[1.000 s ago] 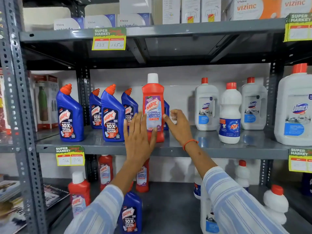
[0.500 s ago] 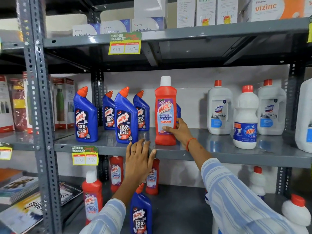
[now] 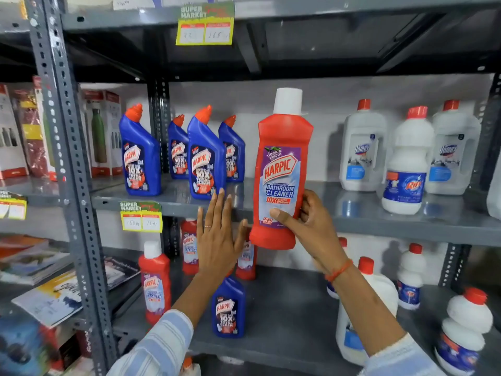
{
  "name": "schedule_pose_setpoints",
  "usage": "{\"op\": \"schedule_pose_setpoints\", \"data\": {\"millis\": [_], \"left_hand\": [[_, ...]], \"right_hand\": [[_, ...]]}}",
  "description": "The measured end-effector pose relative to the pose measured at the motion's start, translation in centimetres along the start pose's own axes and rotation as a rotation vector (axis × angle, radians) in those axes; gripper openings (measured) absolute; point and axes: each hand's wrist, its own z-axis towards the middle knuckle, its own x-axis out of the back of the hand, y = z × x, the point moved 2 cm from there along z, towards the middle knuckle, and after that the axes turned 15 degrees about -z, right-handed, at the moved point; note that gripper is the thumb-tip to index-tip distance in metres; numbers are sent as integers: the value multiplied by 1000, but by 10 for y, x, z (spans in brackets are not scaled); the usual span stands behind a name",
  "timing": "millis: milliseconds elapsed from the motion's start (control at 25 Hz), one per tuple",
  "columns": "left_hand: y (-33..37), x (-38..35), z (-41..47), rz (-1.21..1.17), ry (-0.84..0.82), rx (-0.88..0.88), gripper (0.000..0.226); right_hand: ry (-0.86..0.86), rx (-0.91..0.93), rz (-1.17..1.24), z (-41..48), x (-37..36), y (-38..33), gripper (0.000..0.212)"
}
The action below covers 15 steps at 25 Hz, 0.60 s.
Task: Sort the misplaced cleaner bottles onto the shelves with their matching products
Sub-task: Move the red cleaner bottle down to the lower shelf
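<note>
My right hand (image 3: 307,222) grips a red Harpic bathroom cleaner bottle (image 3: 282,147) with a white cap, lifted off the middle shelf (image 3: 379,221) and tilted slightly, in front of the shelf's edge. My left hand (image 3: 218,234) is flat and open beside the bottle's base, fingers spread, touching nothing. Several blue Harpic toilet cleaner bottles (image 3: 206,156) stand on the middle shelf to the left. On the lower shelf (image 3: 284,321) stand red Harpic bottles (image 3: 154,280) and one blue Harpic bottle (image 3: 229,308).
White Domex jugs (image 3: 363,147) and a white Rin bottle (image 3: 406,164) stand on the middle shelf at right. More white bottles (image 3: 466,324) sit on the lower shelf at right. A grey perforated upright (image 3: 67,158) separates a left bay with boxes and magazines (image 3: 40,267).
My right hand has taken hold of the red bottle and lifted it off the middle shelf toward me. My left hand stayed open below the shelf edge.
</note>
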Motion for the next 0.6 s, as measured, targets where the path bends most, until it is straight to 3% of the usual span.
{"op": "schedule_pose_setpoints", "data": {"millis": [120, 240, 480, 600], "left_hand": [[-9, 3, -39, -16, 0, 58, 64], [-33, -3, -94, -28, -117, 169, 68], [-91, -33, -205, 28, -486, 391, 81], [-112, -44, -245, 59, -715, 501, 104]], "right_hand": [[-77, -20, -25, -31, -14, 30, 54], [-188, -103, -48, -55, -32, 74, 57], [-258, -316, -103, -81, -64, 177, 62], [-256, -414, -129, -85, -73, 222, 63]]}}
